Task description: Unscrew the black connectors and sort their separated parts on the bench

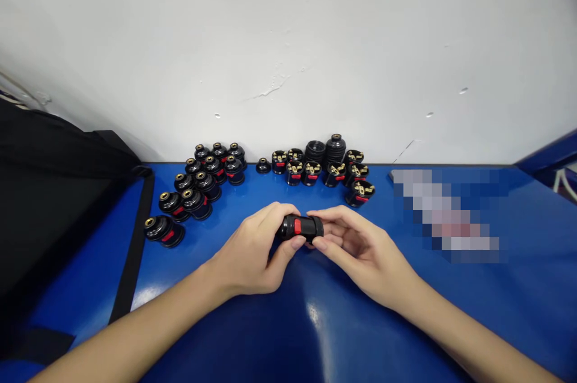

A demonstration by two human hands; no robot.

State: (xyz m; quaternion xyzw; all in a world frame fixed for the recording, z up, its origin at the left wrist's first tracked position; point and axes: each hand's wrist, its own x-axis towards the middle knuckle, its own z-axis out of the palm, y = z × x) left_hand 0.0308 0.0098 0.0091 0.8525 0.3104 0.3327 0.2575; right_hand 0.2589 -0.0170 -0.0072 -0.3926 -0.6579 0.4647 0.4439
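Note:
A black lamp socket [307, 226] with a red switch lies sideways between my hands, above the blue table. My left hand [258, 245] is wrapped round its left end, thumb along the lower side. At the right end, the thumb and fingers of my right hand [367, 254] grip the black rim. Beyond my left hand, several capped black sockets [197, 202] with red switches stand in slanting rows. Several open sockets [312, 172] with brass contacts showing stand behind and to the right of the held one.
The blue table [509, 311] meets a white wall [288, 58]. A small black cap [263, 165] lies between the groups, near stacked black rings [315, 150] and a capped stack [335, 145]. A black bag [49, 190] with a strap is at left; a blurred-out flat item [446, 214] at right.

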